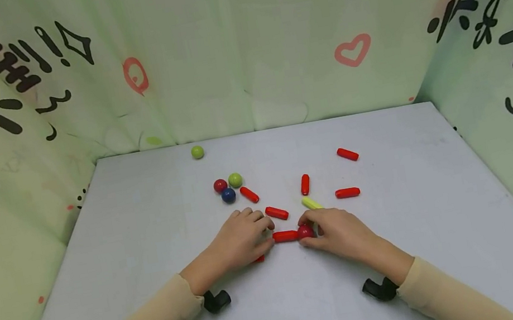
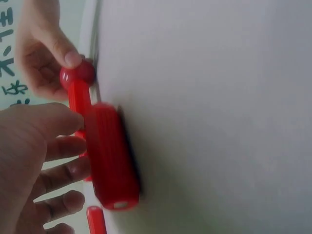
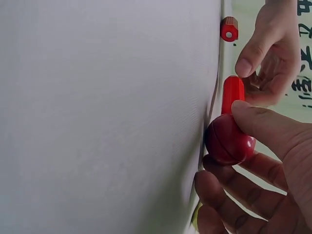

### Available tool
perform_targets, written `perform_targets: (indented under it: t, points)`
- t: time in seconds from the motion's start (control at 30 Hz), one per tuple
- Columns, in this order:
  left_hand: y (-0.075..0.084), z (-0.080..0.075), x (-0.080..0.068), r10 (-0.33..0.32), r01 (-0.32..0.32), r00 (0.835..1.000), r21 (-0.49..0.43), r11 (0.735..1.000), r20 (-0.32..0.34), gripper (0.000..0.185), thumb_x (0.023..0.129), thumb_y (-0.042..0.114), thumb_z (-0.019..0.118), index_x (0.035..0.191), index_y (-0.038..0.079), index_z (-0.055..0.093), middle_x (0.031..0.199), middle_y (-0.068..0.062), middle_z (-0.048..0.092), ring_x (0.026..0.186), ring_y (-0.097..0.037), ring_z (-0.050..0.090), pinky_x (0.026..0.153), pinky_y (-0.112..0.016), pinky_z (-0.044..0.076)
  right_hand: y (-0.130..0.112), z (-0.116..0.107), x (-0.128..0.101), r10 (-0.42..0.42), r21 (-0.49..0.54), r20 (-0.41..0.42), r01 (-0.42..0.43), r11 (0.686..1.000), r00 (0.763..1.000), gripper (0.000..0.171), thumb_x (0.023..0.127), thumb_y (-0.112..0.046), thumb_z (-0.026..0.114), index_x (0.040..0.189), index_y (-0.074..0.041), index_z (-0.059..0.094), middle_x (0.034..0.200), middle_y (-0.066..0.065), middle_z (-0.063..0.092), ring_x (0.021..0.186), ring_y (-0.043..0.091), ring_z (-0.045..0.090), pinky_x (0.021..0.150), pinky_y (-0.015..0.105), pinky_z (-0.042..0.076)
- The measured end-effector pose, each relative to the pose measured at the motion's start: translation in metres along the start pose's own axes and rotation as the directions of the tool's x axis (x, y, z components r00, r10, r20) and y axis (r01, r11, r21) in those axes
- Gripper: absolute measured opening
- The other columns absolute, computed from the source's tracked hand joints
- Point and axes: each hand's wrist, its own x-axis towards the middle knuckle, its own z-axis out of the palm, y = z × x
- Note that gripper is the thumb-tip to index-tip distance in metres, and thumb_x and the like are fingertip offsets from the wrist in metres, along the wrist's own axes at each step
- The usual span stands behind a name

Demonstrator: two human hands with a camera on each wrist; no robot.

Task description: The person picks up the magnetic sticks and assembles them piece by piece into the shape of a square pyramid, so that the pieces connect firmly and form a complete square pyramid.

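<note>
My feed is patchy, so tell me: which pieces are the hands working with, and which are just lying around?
In hand:
red ball, pinched by the right hand
red rod, held by the left hand, its end touching the ball

Lying about:
yellow rod
five loose red rods, e.g.
blue ball
two green balls, e.g.
second red ball

Place: small staged recording booth, not a lived-in room.
Enclosure: pale green printed cloth (image 1: pixel 237 44) hangs on three sides, with black characters and pink heart marks.
Work surface: plain grey bench (image 1: pixel 148 246) fills the booth floor.
Contents: loose coloured toy balls (image 1: pixel 228 187) and red sticks (image 1: pixel 347 154) only.
</note>
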Motion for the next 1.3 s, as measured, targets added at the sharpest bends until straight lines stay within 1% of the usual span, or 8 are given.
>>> perform_targets:
  t: [0.17,0.3,0.37,0.5,0.6,0.93,1.13,1.3]
  points:
    - [-0.015,-0.003,-0.002,-0.057,0.057,0.998,-0.003,0.998,-0.011,0.025,0.096,0.034,0.073,0.117,0.02,0.072,0.111,0.001,0.069,0.103,-0.018,0.058,0.091,-0.035,0.05,0.003,0.0,-0.002,0.007,0.012,-0.012,-0.007,1.0,1.0,0.036,0.084,-0.031,0.087,0.114,-0.017,0.072,0.08,-0.01,0.061,0.072,0.009,0.054,0.062,0.024,0.046]
    - [-0.029,-0.006,-0.003,-0.115,0.115,0.991,0.002,0.993,-0.066,0.023,0.096,0.031,0.072,0.117,0.019,0.072,0.117,-0.001,0.066,0.106,-0.02,0.055,0.093,-0.037,0.05,0.005,0.001,-0.003,0.007,0.017,-0.015,-0.007,1.0,1.0,0.035,0.084,-0.03,0.087,0.113,-0.017,0.072,0.085,-0.008,0.063,0.079,0.01,0.055,0.067,0.026,0.049]
    - [-0.037,-0.008,-0.003,-0.139,0.14,0.985,0.004,0.99,-0.104,0.023,0.096,0.028,0.073,0.116,0.018,0.071,0.12,-0.003,0.064,0.109,-0.021,0.055,0.092,-0.038,0.051,0.006,0.001,-0.003,0.008,0.018,-0.014,-0.008,1.0,1.0,0.035,0.084,-0.03,0.087,0.113,-0.017,0.072,0.086,-0.008,0.063,0.08,0.01,0.056,0.069,0.026,0.049]
    - [-0.053,-0.012,-0.001,-0.171,0.172,0.967,-0.009,0.985,-0.191,0.026,0.094,0.021,0.075,0.118,0.014,0.07,0.125,-0.008,0.062,0.117,-0.027,0.056,0.098,-0.041,0.052,0.008,0.002,-0.004,0.01,0.021,-0.018,-0.009,1.0,1.0,0.035,0.084,-0.03,0.087,0.113,-0.018,0.072,0.088,-0.009,0.063,0.082,0.011,0.057,0.07,0.027,0.05]
    - [-0.063,-0.013,-0.001,-0.191,0.186,0.956,-0.044,0.982,-0.223,0.029,0.093,0.014,0.075,0.12,0.008,0.068,0.128,-0.013,0.061,0.12,-0.032,0.056,0.104,-0.043,0.05,0.009,0.002,-0.004,0.006,0.026,-0.022,-0.006,1.0,1.0,0.034,0.084,-0.03,0.087,0.113,-0.018,0.072,0.088,-0.009,0.064,0.083,0.01,0.057,0.071,0.028,0.051]
    - [-0.076,-0.01,-0.004,-0.23,0.209,0.952,-0.122,0.97,-0.203,0.033,0.094,0.008,0.073,0.126,0.004,0.064,0.127,-0.016,0.063,0.115,-0.034,0.058,0.102,-0.044,0.051,0.008,0.001,-0.003,-0.002,0.023,-0.02,0.002,1.0,1.0,0.033,0.084,-0.03,0.087,0.111,-0.018,0.072,0.086,-0.009,0.063,0.08,0.009,0.056,0.068,0.026,0.049]
    - [-0.076,-0.008,-0.004,-0.224,0.197,0.954,-0.145,0.969,-0.198,0.034,0.094,0.007,0.072,0.126,0.004,0.064,0.124,-0.016,0.063,0.111,-0.034,0.06,0.098,-0.045,0.053,0.008,0.001,-0.003,0.01,0.035,-0.016,-0.01,0.999,1.0,0.033,0.084,-0.03,0.087,0.111,-0.018,0.072,0.085,-0.01,0.063,0.079,0.009,0.056,0.067,0.026,0.048]
    - [-0.071,-0.01,-0.001,-0.224,0.208,0.96,-0.111,0.972,-0.168,0.034,0.095,0.013,0.073,0.127,0.006,0.066,0.122,-0.015,0.065,0.109,-0.032,0.062,0.095,-0.046,0.054,0.008,0.0,-0.004,0.019,0.044,-0.019,-0.018,0.999,1.0,0.033,0.084,-0.03,0.087,0.111,-0.019,0.072,0.085,-0.01,0.063,0.079,0.009,0.056,0.068,0.026,0.048]
